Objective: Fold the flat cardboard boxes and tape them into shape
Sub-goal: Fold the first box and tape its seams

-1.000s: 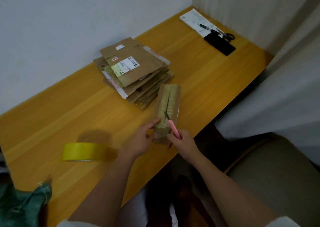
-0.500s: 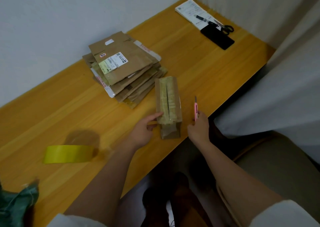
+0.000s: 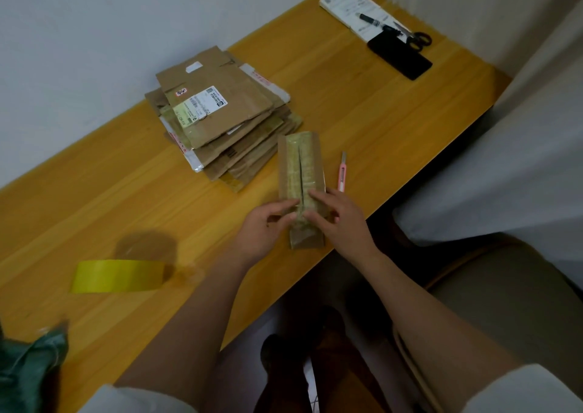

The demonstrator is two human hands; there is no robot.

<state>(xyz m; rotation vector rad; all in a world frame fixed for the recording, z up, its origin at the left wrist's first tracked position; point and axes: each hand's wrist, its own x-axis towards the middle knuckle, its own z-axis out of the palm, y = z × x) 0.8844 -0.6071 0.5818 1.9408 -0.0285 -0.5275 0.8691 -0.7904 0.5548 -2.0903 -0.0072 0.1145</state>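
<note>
Both hands work at the near end of a small taped box at the table's front edge.

The left hand (image 3: 263, 228) and right hand (image 3: 339, 215) pinch the near end of the box (image 3: 299, 173), fingers curled on either side of its top slit. A pink knife (image 3: 341, 173) lies just right of the box, the stack of flat boxes (image 3: 220, 122) just behind it, and the yellow tape roll (image 3: 118, 275) well to the left on the table (image 3: 362, 122).
</note>
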